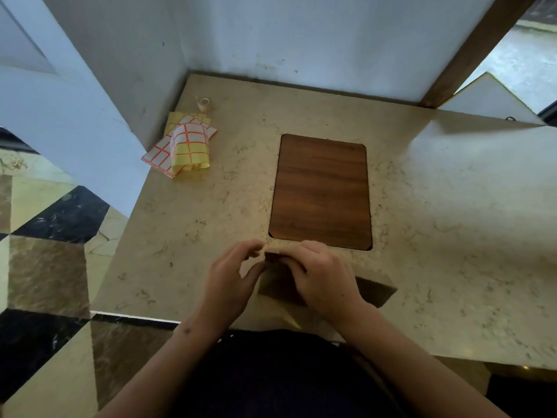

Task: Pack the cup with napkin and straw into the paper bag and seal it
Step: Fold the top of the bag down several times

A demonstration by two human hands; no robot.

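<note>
A brown paper bag (375,292) stands at the table's near edge, mostly covered by my hands. Its top is folded over into a narrow dark strip (271,256). My right hand (324,279) lies over the folded top, fingers pressing the fold down. My left hand (233,274) is at the fold's left end, with forefinger above and thumb against the bag's side, pinching it. The cup, napkin and straw are not visible; the bag's inside is hidden.
Sheets of white and yellow stickers with red borders (185,144) lie at the back left, with a small tape roll (205,103) behind them. A dark wooden panel (321,191) is set into the beige marble table (452,221) just beyond the bag. White walls close the back.
</note>
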